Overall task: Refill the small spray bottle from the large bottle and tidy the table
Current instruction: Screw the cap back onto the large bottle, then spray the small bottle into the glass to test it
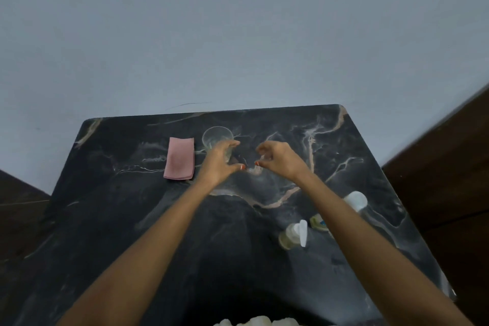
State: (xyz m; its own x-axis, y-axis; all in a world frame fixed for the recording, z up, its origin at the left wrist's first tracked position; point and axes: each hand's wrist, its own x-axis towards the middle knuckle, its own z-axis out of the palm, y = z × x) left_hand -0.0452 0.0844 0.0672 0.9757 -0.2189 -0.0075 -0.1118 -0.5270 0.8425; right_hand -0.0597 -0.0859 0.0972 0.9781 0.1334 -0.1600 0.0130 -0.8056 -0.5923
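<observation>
Both hands are being held out over the far middle of the table; the left hand is being curved against the near side of a clear cup, and the right hand is being held curled just beside it; a pale translucent piece is being framed between the two thumbs, but blur is preventing it from being told whether either hand is gripping anything; the step is being judged as the gathering of that small piece, which is best being done by a light pinch at its rim while the cup is being steadied, so that neither is being knocked toward the folded pink cloth lying nearer the far left corner; the small spray bottle is being left toward the right edge, well apart from the hands, its long axis apparently upright and its neck pointing up, with a white spray top showing against its right side, seated or not being unclear; the large bottle is standing nearer that edge, partly hidden by the forearm.
</observation>
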